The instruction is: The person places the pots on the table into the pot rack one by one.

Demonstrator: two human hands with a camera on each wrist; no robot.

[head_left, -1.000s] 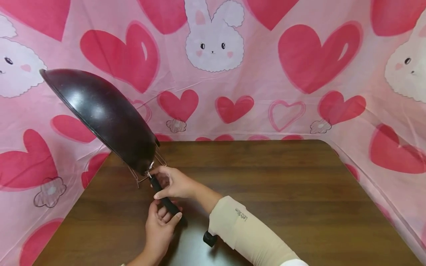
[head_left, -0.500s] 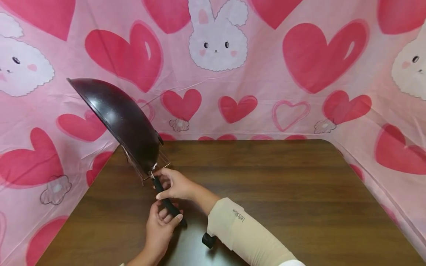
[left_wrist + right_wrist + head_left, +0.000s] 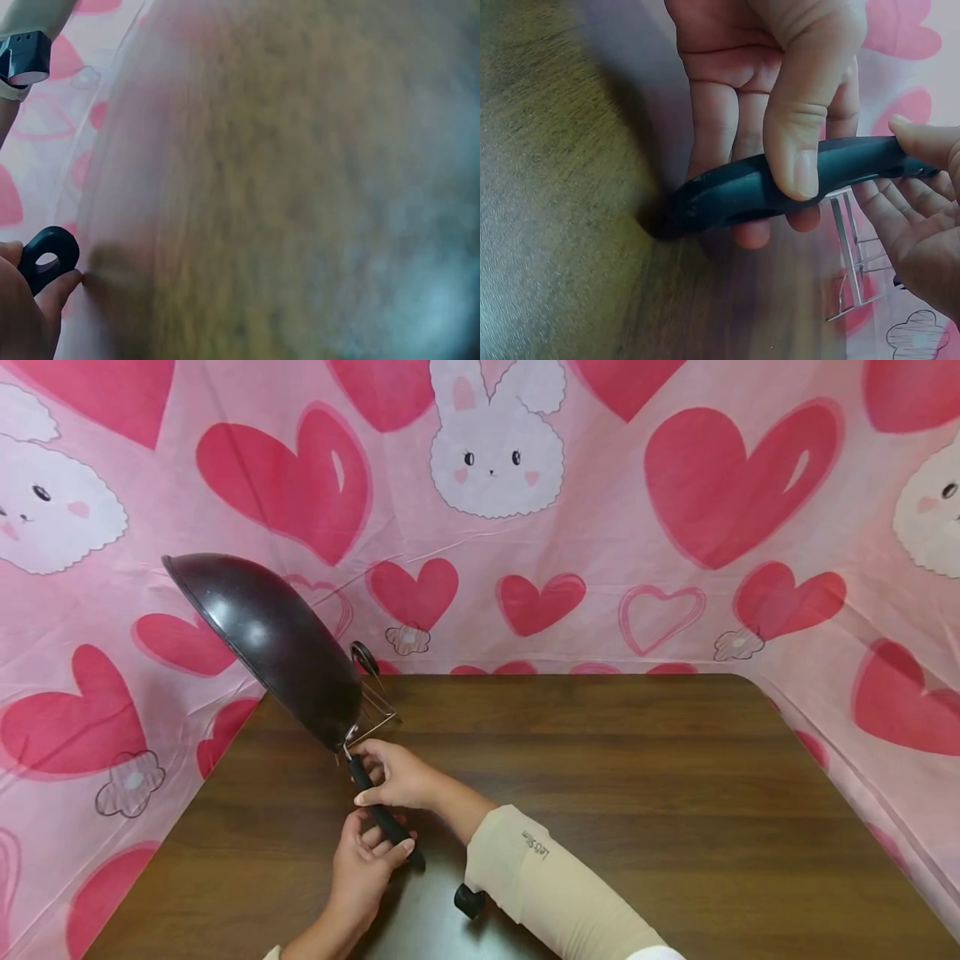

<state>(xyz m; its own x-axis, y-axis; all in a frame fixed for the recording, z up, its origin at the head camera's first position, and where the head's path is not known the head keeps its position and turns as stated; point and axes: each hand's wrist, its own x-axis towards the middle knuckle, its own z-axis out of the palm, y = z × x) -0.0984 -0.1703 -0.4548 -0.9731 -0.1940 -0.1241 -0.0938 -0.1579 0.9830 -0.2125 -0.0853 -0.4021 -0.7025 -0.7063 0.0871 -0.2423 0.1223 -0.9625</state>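
Observation:
A dark wok [image 3: 273, 639] is raised above the table in the head view, tilted with its rounded underside toward me. Its black handle [image 3: 386, 818] slopes down toward the person. The left hand [image 3: 363, 860] pinches the handle near its lower end, thumb on top; the handle's end with its hole [image 3: 64, 251] appears in the left wrist view. Higher up, close to the wok, the right hand [image 3: 401, 777] holds the same handle between thumb and fingers. The right wrist view has the left hand [image 3: 802, 97] large and part of the right hand [image 3: 930, 247]. The wok's inside is hidden.
A thin wire rack [image 3: 378, 714] shows behind the wok, partly covered by it. Beside it is a black looped piece [image 3: 365, 657]. The wooden table [image 3: 637, 793] ends at a pink heart-and-bunny cloth [image 3: 562, 543]. A black wrist camera [image 3: 468, 902] hangs under the right sleeve.
The wok has swung right and its top edge has come down a little. More of the wire rack and the black looped piece shows behind it. Both hands keep their hold.

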